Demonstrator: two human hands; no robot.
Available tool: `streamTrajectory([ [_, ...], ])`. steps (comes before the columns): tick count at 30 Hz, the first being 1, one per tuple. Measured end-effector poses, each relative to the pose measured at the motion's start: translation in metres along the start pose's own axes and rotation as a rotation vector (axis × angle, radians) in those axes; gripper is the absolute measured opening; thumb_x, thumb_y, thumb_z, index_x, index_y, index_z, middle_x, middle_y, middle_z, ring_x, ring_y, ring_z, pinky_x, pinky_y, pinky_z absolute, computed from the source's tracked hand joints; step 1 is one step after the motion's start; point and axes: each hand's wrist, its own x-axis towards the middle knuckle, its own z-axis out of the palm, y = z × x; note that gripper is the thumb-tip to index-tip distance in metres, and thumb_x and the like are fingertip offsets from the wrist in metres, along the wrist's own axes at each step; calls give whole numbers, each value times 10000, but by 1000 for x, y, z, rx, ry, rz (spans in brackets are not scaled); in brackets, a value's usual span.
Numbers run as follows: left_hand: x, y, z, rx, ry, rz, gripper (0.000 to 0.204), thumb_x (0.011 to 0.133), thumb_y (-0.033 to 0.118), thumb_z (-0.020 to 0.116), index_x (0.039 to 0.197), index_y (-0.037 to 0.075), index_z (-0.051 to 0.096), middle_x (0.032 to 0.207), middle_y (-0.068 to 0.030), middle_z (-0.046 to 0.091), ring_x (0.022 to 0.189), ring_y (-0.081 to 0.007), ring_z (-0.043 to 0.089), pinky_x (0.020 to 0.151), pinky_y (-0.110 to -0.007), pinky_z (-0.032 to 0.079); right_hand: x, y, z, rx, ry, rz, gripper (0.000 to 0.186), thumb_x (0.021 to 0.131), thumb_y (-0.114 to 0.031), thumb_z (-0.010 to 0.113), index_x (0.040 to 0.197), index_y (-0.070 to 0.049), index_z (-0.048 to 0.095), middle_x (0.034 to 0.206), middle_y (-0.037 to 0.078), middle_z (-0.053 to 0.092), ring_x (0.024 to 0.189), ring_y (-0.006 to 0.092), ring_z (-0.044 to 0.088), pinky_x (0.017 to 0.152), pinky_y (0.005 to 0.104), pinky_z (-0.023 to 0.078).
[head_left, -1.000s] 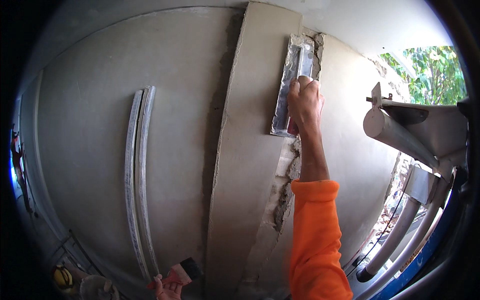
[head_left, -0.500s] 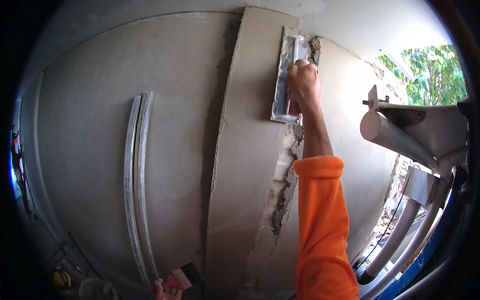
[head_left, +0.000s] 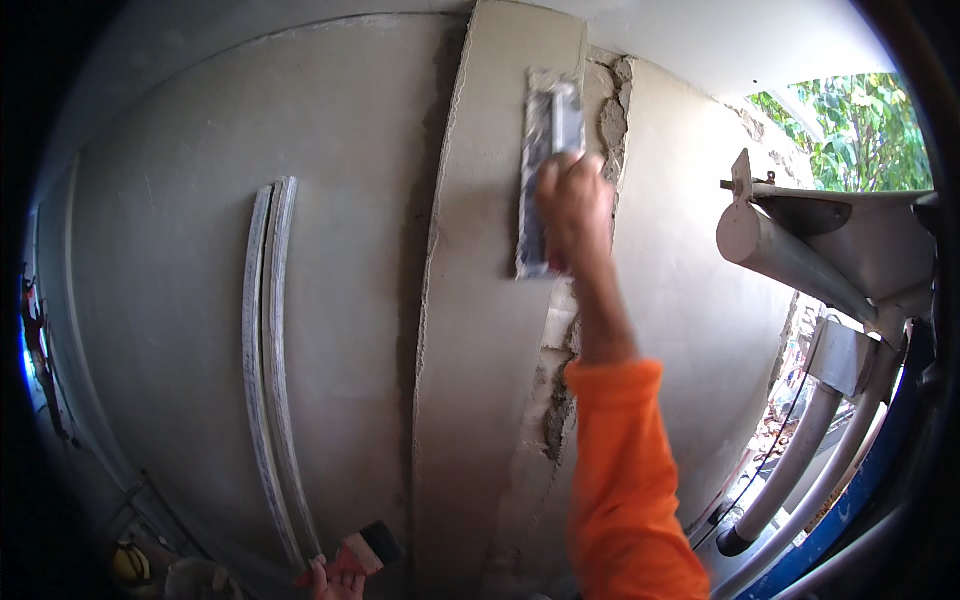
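My right hand [head_left: 575, 205] is closed round the handle of a rectangular metal plastering trowel [head_left: 537, 190]. The trowel stands upright against the wet plaster strip [head_left: 470, 350], high up near the ceiling; hand and blade are slightly blurred by motion. To the right of the blade runs a rough gap [head_left: 612, 120] of bare, broken masonry, which carries on below the hand. Low in the view, my left hand [head_left: 340, 582] grips a wide paintbrush [head_left: 362, 552] with a red handle and dark bristles, its tip pointing up and right.
Two long pale straightedges [head_left: 268, 350] lean on the grey wall [head_left: 180, 300] at left. At right, a metal frame with a round tube [head_left: 790, 265] juts in beside bent grey pipes [head_left: 795, 475]. A bucket-like shape [head_left: 195, 578] sits at the lower left.
My right hand and the trowel have moved left and a little downward across the plaster strip, uncovering more of the rough gap. My left hand with the paintbrush has barely moved.
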Motion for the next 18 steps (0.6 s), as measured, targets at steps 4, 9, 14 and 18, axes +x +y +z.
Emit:
streamTrajectory([
  [4,7,-3,-6,-1,-126,-46,460,1087,405,595,1232,-28,650,1221,-192,709,1225,-355,602,1152,-528,437,-90,-13,5,112,-151,11,357,1004,-265,635,1047,64,504,878,339,674,849,548,689,770,595,557],
  [9,11,-7,-13,-37,-109,-57,456,1086,404,593,1188,-34,670,1174,-206,726,1194,-367,622,1135,-554,448,-35,-9,-17,107,86,11,283,994,-214,602,987,55,516,873,345,652,783,537,695,687,591,580],
  [14,12,-12,-13,3,-185,-56,439,1076,397,614,1220,-14,672,1147,-200,738,1181,-366,632,1125,-557,455,-52,9,-2,151,104,75,266,997,-194,614,987,59,532,815,304,632,785,511,697,687,565,584],
  [18,3,-16,-3,-1,-81,-46,447,1080,386,613,1306,0,620,1140,-198,738,1166,-358,639,1125,-549,457,-153,-2,10,228,-109,65,324,1016,-226,615,1020,43,435,711,322,631,626,516,666,546,565,547],
])
